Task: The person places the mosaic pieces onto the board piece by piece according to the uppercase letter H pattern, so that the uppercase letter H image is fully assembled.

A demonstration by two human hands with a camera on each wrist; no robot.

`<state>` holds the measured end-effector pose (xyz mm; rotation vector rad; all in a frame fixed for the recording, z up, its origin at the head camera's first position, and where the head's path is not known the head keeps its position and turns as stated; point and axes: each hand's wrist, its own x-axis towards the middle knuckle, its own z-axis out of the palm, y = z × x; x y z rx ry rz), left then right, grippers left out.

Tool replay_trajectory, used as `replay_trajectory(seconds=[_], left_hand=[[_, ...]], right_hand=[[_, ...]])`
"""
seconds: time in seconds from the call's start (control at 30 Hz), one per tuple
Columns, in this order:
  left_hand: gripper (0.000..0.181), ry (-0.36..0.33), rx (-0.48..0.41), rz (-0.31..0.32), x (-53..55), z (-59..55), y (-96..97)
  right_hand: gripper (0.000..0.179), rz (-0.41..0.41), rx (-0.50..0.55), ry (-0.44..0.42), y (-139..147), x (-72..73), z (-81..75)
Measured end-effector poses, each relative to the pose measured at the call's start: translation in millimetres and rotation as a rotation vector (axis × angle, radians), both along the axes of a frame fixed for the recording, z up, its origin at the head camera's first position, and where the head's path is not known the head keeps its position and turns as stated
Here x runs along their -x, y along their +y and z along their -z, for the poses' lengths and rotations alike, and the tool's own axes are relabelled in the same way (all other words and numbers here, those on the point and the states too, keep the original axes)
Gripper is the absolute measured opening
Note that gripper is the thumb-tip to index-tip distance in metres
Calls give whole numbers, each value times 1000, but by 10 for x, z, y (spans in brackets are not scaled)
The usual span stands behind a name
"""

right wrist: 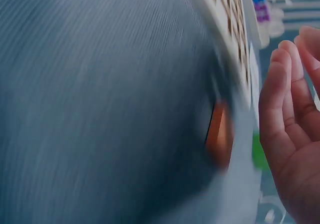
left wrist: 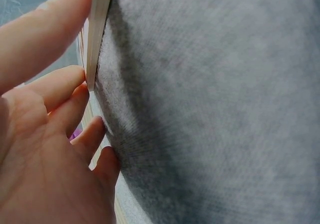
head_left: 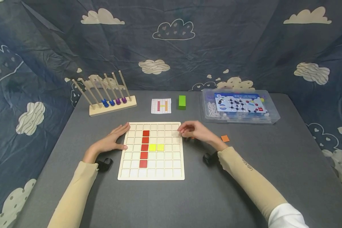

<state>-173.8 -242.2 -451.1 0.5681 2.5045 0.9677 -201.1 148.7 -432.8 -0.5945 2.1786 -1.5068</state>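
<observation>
A pale grid board (head_left: pixel 155 173) lies on the grey table, with a column of red square tiles (head_left: pixel 144 147) and two yellow square tiles (head_left: pixel 156 147) in its cells. My left hand (head_left: pixel 111 139) rests at the board's left edge, fingers extended along it and thumb touching the rim. Over the board's upper right edge hovers my right hand (head_left: pixel 198 130), its fingers bent and fingertips close together; I cannot tell whether a tile is between them. Beneath that hand an orange piece (right wrist: pixel 220 136) lies beside the board, partly hidden in the head view. Another orange tile (head_left: pixel 225 138) lies farther right.
Behind the board are a small pattern card (head_left: pixel 161 106) and a green block (head_left: pixel 182 102). A wooden peg stand (head_left: pixel 112 108) with blue and purple beads is at the back left. A clear plastic case (head_left: pixel 240 106) with a molecule-model label occupies the back right.
</observation>
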Motion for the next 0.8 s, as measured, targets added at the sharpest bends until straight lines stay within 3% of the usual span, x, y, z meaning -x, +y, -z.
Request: replay_trajectory(seconds=[0.17,0.33,0.63,0.8], left_hand=[[94,-3,3,-1,3,-1,2],[94,-8,6,-3,0,-5,3],[93,1,0,5,4,7,-11],[93,-1,-10,7,3,14,-16]], right_hand=[[24,98,4,-45,364,11,19],[28,154,-15,-63,552,-1,49],[28,164,-88,45,501,-32,74],[25,162,-185,117,415,-35,97]])
